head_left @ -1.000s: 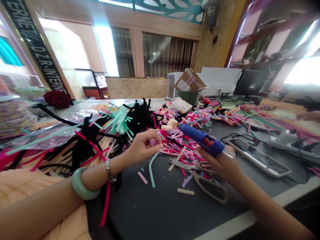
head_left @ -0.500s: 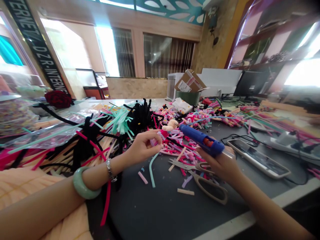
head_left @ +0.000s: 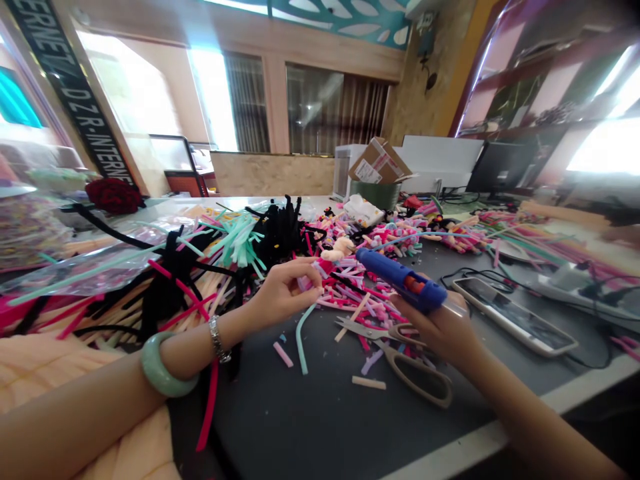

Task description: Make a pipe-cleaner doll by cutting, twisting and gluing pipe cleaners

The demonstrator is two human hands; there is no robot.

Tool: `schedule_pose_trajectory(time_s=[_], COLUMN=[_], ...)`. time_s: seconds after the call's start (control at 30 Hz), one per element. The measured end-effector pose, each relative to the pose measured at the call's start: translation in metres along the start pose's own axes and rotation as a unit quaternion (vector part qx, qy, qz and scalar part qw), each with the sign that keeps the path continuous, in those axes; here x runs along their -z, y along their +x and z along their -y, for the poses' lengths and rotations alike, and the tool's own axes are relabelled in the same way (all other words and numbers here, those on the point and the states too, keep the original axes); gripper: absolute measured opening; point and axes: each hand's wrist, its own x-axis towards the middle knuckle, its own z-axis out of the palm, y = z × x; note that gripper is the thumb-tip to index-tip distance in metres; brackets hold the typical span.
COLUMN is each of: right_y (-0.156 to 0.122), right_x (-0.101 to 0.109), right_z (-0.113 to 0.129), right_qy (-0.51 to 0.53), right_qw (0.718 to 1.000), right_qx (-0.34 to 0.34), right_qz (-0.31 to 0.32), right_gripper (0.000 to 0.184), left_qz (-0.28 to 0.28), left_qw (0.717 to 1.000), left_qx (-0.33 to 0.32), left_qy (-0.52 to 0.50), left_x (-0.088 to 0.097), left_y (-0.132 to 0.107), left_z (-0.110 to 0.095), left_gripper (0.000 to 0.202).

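My left hand (head_left: 283, 293) is closed in a pinch on a small pink and lilac pipe-cleaner piece (head_left: 306, 283) above the dark table (head_left: 320, 420). On that wrist sit a pale green bangle (head_left: 160, 367) and a thin bracelet. My right hand (head_left: 443, 330) grips a blue glue gun (head_left: 400, 280), its nozzle pointing left toward the pinched piece, a short way off it. Scissors (head_left: 400, 360) with beige handles lie open just below the right hand. A teal pipe-cleaner strip (head_left: 300, 337) lies under the left hand.
Heaps of black, teal, pink and cream pipe cleaners (head_left: 240, 247) cover the left and middle. Cut scraps (head_left: 367, 307) litter the centre. A phone (head_left: 515, 320) and cables lie at right, a cardboard box (head_left: 380, 163) and a monitor (head_left: 500, 167) behind. Another person's hand (head_left: 620, 233) shows at far right.
Both hands keep their hold and pose. The view has shifted slightly, so everything sits a little lower and to the left.
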Motion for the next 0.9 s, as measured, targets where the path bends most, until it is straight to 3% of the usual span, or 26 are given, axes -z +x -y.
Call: schedule_pose_trajectory(time_s=[0.7,0.9], right_y=[0.0005,-0.0005], right_x=[-0.0004,-0.0007], right_z=[0.0008,0.0017], right_qy=[0.024,0.051], right_qw=[1.000,0.997], right_qx=[0.013,-0.040], right_qz=[0.008,0.040], right_gripper=[0.024,0.026], left_qz=[0.006,-0.002], left_qw=[1.000,0.999], left_qx=[-0.025,-0.026], left_qy=[0.016,0.021], left_x=[0.0006,0.0006], left_y=[-0.0004,-0.0009], left_z=[0.0022,0.0028], left_gripper=[0.007,0.006])
